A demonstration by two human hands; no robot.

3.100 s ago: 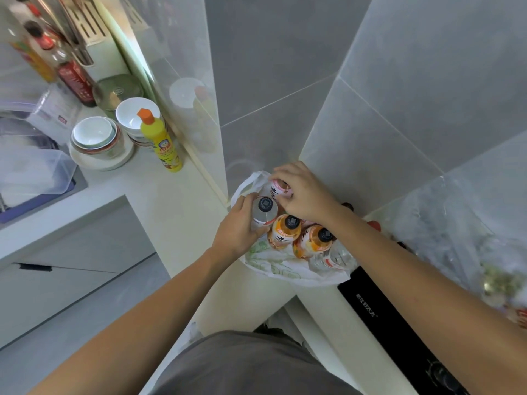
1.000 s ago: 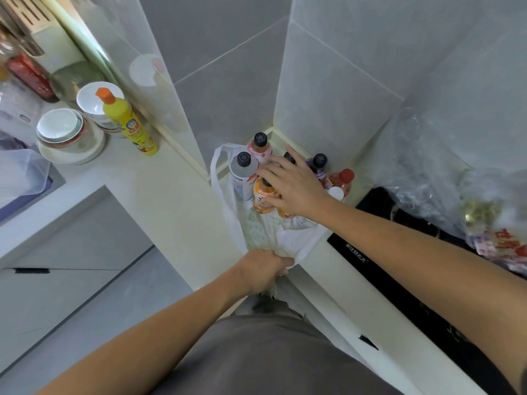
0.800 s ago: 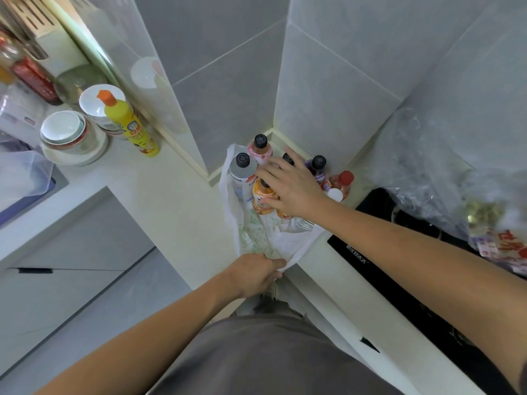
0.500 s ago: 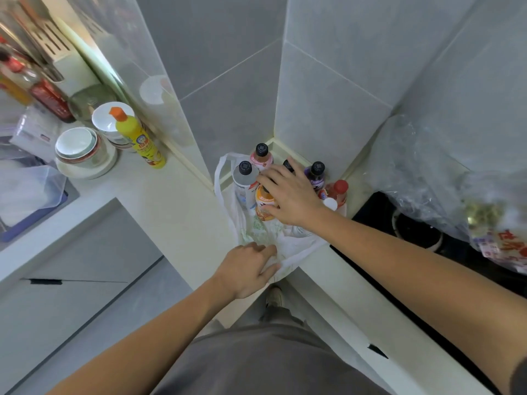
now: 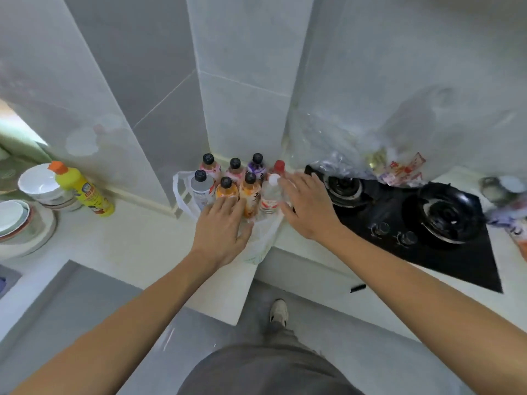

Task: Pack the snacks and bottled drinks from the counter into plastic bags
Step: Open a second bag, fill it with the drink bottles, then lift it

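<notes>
Since half a second ago the right hand (image 5: 309, 208) has come off the bottle tops and now sits at the cluster's right flank, while the left hand (image 5: 221, 233) has slid up over the bag's near edge; both hands lie flat, fingers (image 5: 228, 202) spread, gripping nothing; likely smoothing the white plastic bag (image 5: 263, 240) down around its load; the bottled drinks (image 5: 242, 181) stand upright in the bag, packed into the counter (image 5: 128, 243) corner; beyond, a clear bag of snacks (image 5: 399, 169) leans behind the stove (image 5: 413, 220).
</notes>
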